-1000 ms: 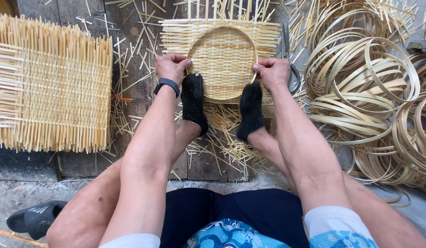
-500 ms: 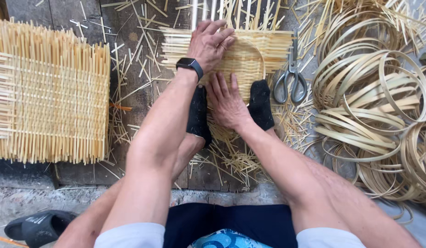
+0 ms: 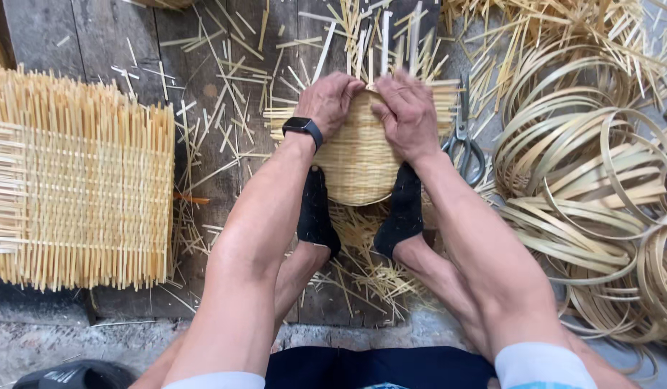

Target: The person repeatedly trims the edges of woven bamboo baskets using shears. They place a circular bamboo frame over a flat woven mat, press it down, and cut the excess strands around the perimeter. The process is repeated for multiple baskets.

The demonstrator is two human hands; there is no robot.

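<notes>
- Both hands are working the far rim of a half-woven bamboo basket [image 3: 358, 162], which is sitting on the plank floor [image 3: 110, 43] right in front of the person.
- Two feet in black socks [image 3: 315, 216] are pinning the basket's near edge, one on each side, keeping it steady.
- Left hand [image 3: 330, 101], w/ a black wristwatch [image 3: 303, 128], is curling its fingers over the top edge; grip looks clamped on the weave and the upright strips there.
- Right hand [image 3: 405, 112] is pressing down just beside it, fingers bent tight onto the same rim – closed on the basket, not spread.
- Loose upright bamboo strips [image 3: 384, 43] are sticking out past the rim, beyond the fingertips.
- Step, as I read it: shaping/bending the woven panel at the rim, prob. tucking or folding the uprights. Roughly mid-way – body is woven, edge not finished.
- Next move calls for: firm even pressure from both hands, feet holding, and care so the thin strips don't snap at the bend.
- Scissors [image 3: 464, 140] are lying just right of the basket, near the right hand, untouched.
- A flat woven mat [image 3: 81, 194] is lying well apart on the left; coiled bamboo hoops [image 3: 600, 187] are piled on the right; offcuts are scattered all over.
</notes>
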